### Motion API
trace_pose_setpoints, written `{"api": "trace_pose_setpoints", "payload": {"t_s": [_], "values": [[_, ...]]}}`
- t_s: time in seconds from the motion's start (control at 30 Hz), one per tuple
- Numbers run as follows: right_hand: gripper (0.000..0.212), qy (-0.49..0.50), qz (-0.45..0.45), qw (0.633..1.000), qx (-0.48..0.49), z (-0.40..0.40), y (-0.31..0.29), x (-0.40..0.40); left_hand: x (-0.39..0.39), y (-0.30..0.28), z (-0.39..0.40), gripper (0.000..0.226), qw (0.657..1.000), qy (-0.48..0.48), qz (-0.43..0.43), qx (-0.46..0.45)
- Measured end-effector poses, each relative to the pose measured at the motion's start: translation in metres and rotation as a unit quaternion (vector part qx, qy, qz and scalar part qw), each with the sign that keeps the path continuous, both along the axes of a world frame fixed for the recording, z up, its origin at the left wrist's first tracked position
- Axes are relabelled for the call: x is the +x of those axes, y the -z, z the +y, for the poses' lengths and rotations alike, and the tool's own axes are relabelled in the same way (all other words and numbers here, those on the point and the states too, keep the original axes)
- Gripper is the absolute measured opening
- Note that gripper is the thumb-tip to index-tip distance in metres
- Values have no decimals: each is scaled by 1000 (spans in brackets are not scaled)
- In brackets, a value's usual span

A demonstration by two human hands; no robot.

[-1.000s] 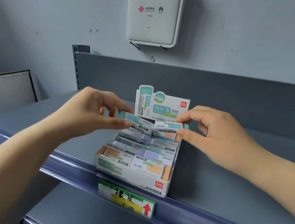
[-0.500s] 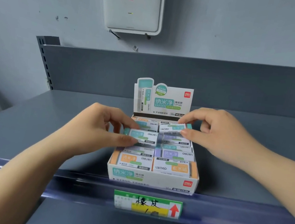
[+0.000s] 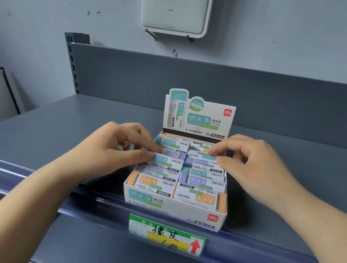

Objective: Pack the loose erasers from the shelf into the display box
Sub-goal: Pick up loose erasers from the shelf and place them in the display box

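**A:** Where do things stand?

**B:** The display box (image 3: 171,206) sits at the front edge of the shelf (image 3: 55,137), nearly full, in two columns of sleeved erasers. Your left hand (image 3: 112,147) has thumb and forefinger pinched on the left end of a teal eraser (image 3: 167,160) in the left column. Your right hand (image 3: 254,167) has its fingers closed on the right end of another teal eraser (image 3: 201,156) lying in the right column. I see no loose ones on the shelf beside the box.

**A:** How will they handle?

**B:** Light and small, I'd judge, with a slick paper sleeve over soft rubber. Grip by the short ends or long edges, not the sleeve's face, or it may slide off. Press each flat; the rows look snug, so a tilted one would likely ride up on its neighbours.
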State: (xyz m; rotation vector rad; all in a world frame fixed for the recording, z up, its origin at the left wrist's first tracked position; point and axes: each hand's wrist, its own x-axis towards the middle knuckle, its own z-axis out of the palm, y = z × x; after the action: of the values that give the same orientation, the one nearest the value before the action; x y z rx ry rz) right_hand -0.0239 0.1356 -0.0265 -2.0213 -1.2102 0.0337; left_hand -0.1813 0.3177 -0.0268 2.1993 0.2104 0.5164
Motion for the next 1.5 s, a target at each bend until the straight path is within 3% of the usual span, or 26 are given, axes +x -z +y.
{"api": "trace_pose_setpoints", "payload": {"t_s": [0.43, 0.77, 0.93, 1.1, 1.23, 1.33, 1.43, 1.5], "values": [[21, 15, -99, 995, 11, 4, -21, -7, 0, -5, 28, 13, 989, -24, -85, 122], [19, 60, -157, 962, -216, 52, -50, -29, 43, -35, 54, 24, 945, 100, 67, 305], [23, 54, -157, 948, -273, 56, -46, -31, 46, -23, 59, 27, 937, 136, 91, 309], [29, 42, -163, 938, -303, 55, -46, -31, 45, -17, 63, 34, 936, 114, 91, 319], [31, 25, -174, 940, -291, 53, -43, -29, 44, -14, 65, 42, 933, 104, 76, 335], [27, 26, -151, 962, -225, 46, -40, -24, 42, -15, 66, 32, 940, 110, 40, 319], [25, 20, -122, 981, -147, 37, -38, -22, 36, -18, 67, 41, 947, 140, 3, 288], [29, 11, -121, 981, -153, 35, -35, -23, 34, -19, 67, 43, 948, 151, 5, 279]]}}
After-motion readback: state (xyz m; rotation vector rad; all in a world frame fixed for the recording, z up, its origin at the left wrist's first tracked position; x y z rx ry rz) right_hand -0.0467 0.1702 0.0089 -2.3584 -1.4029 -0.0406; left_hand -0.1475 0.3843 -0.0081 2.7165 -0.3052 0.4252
